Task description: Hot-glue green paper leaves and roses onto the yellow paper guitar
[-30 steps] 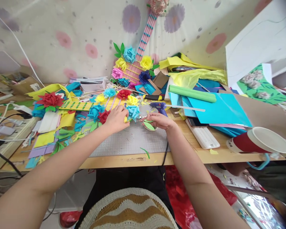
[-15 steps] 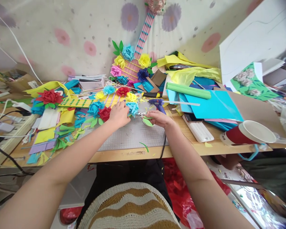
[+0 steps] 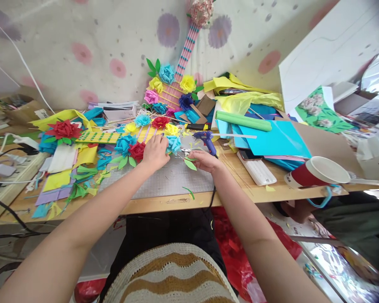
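Observation:
My left hand (image 3: 157,152) is closed over the lower edge of a yellow paper guitar (image 3: 101,137). Its fingertips are partly hidden between a red paper flower (image 3: 137,151) and a light blue paper flower (image 3: 173,144). Green paper leaves (image 3: 126,161) stick out below the flowers. My right hand (image 3: 204,161) pinches a green paper leaf (image 3: 190,164) just right of the light blue flower. Scissors (image 3: 185,150) lie on the cutting mat (image 3: 164,181) by its fingertips. Behind that hand rests a blue glue gun (image 3: 206,141).
A pink paper guitar (image 3: 183,54) leans on the wall. Right are a green roll (image 3: 243,120), blue sheets (image 3: 281,141), a white power bank (image 3: 257,169) and a paper cup (image 3: 316,171) near the edge. Paper scraps (image 3: 55,181) and a power strip (image 3: 14,172) lie left.
The leaf in my right hand has turned and its tip now points down over the mat. My left hand stays on the guitar. The whole view has shifted slightly.

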